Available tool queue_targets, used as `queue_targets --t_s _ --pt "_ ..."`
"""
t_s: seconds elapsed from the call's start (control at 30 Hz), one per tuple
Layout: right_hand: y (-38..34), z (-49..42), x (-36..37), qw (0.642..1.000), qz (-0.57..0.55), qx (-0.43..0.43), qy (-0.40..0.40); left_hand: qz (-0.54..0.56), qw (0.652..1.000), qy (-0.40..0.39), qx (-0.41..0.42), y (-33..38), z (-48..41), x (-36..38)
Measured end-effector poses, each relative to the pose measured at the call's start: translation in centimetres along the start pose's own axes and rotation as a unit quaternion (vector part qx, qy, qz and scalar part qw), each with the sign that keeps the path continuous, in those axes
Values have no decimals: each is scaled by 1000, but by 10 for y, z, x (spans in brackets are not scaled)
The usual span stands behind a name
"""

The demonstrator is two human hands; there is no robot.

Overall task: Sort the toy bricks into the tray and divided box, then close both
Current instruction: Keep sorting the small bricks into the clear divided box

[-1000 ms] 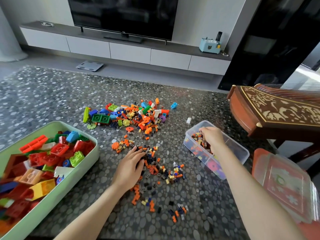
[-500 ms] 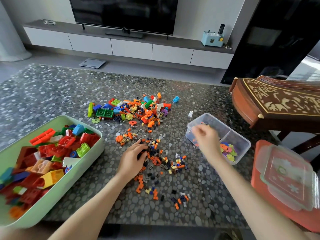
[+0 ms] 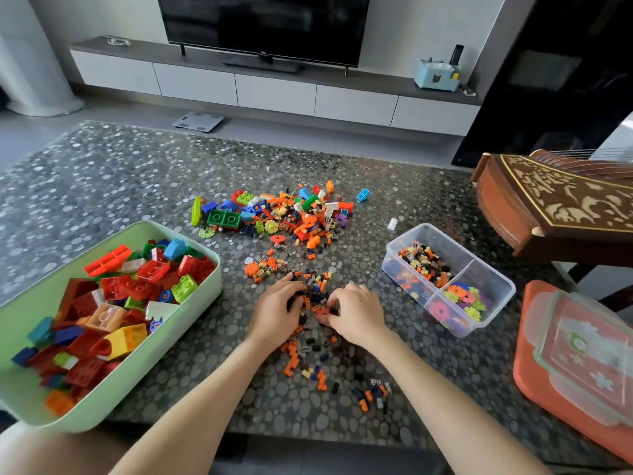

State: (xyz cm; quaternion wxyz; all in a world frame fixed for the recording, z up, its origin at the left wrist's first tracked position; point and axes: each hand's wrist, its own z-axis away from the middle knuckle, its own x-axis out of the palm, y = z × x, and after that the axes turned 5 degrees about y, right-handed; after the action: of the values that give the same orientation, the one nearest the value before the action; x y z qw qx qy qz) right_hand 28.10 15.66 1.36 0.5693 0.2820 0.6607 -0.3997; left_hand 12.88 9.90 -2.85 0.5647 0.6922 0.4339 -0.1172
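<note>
change since earlier: right hand has left the divided box and come back to the small-piece pile, where it now meets the left hand; the box's contents are no longer covered.
left hand: palm down on the pile, fingers curled among the tiny pieces; whether it has hold of any, i cannot tell.
right hand: fingers bent inward at an orange gear-shaped piece; touching it, but a firm pinch is not clear.
green tray: at the tabletop's near left edge, open, heaped with large bricks, red ones mostly.
divided box: toward the tabletop's right edge, open; tiny bricks in the far compartment, flower-shaped discs in the near right one, a few pieces in the near left one.
clear lid: off, lying on an orange-red surface beyond the right edge.
mixed pile: near the middle of the tabletop, still unsorted, large and small together.
step in hand: gathering small pieces for the box, by my reading.
next move: scoop or pinch a batch, carry it right and drop it into the matching compartment without spilling over the divider.
progress: well short; neither container closed.
</note>
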Motion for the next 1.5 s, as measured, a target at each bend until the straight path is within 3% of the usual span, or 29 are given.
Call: queue_targets --t_s 0.17,0.37,0.6,0.73,0.8,0.9,1.0,1.07,1.13,1.17,1.23,1.3,1.43,1.5 --pt "-7 -11 -10 996 15 8 -82 11 1000 3 -9 1 0 0" --pt "-12 -3 -12 999 -1 -25 -45 12 1000 -2 -17 3 1 -2" --pt "-6 11 -5 990 -115 14 85 23 999 -14 -39 7 1 -5" --pt "8 28 -28 919 -342 89 176 33 998 -23 -52 10 1 -6" --pt "34 39 -43 891 -324 146 284 16 998 -29 -45 9 1 -4" --pt "90 52 -66 863 -191 243 399 -1 999 -29 -38 7 1 -3" --pt "134 55 -78 903 -74 312 285 8 998 -32 -50 11 2 -6" --pt "138 60 -78 932 -50 245 263 33 997 -58 -46 12 5 -10" --pt "121 79 -69 947 -89 120 284 49 994 -95 -26 12 15 -17" --pt "108 93 -59 955 -126 68 258 48 993 -111 -8 12 22 -21" --pt "83 124 -31 982 -142 15 120 21 989 -144 34 10 38 -28" --pt "71 138 1 997 -73 -15 15 -50 977 -188 85 9 52 -33" --pt "57 110 26 999 -4 -21 24 -210 934 -241 160 8 59 -29" --pt "48 83 26 999 0 -27 33 -213 940 -223 143 10 51 -22"
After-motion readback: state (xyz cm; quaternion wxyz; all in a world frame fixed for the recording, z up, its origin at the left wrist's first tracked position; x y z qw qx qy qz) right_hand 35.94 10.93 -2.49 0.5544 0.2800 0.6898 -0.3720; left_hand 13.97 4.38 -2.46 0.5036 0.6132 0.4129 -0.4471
